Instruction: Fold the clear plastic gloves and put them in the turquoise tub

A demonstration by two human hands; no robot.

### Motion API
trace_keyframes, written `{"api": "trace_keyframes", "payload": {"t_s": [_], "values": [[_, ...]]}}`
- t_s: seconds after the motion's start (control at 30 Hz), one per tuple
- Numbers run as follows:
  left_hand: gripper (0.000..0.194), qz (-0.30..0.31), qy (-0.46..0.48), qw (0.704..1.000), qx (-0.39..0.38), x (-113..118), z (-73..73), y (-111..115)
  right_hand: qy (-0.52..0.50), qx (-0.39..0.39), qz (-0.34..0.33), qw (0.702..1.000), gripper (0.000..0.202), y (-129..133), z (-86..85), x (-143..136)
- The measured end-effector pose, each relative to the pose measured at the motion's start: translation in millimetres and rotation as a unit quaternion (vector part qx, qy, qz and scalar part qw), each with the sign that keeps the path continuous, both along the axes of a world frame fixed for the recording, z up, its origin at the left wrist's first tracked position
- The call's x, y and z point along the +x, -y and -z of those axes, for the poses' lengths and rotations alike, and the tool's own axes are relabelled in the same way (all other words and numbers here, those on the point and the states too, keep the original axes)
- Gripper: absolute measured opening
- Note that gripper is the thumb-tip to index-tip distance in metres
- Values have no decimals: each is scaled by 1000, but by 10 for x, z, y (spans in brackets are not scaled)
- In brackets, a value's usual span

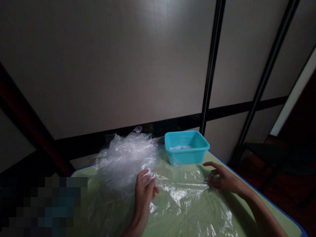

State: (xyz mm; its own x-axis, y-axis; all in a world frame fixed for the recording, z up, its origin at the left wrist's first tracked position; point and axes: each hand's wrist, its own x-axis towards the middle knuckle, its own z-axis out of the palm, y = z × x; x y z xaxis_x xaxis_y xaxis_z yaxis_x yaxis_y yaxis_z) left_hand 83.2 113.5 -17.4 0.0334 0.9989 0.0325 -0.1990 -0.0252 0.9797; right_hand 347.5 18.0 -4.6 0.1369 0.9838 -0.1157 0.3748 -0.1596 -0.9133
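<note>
Clear plastic sheet [177, 195]: lay over the green table [84, 172], a fold stretched between the hands.
Left hand [144, 191]: pinched one end.
Right hand [220, 178]: apparently gripped the other, though blur softened its fingertips.
Turquoise tub [189, 157]: stood beyond the hands.
Plastic heap [128, 153]: sat left of it.

Head view: near, above table [287, 223], facing forward-down toward panels [128, 72].

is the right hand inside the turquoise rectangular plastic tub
No, the right hand is outside the turquoise rectangular plastic tub, touching thin clear plastic film.
</note>
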Motion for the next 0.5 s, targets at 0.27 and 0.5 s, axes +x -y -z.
{"api": "trace_keyframes", "payload": {"t_s": [0.27, 0.5], "values": [[21, -94, -29, 982, 160, -31, -272, 125, 35, 53, 128, 990, 50, 380, 250, -365], [20, 356, -184, 895, 194, 176, 51, 700, 144, 39, 24, 989, 49, 737, 112, -556]]}}
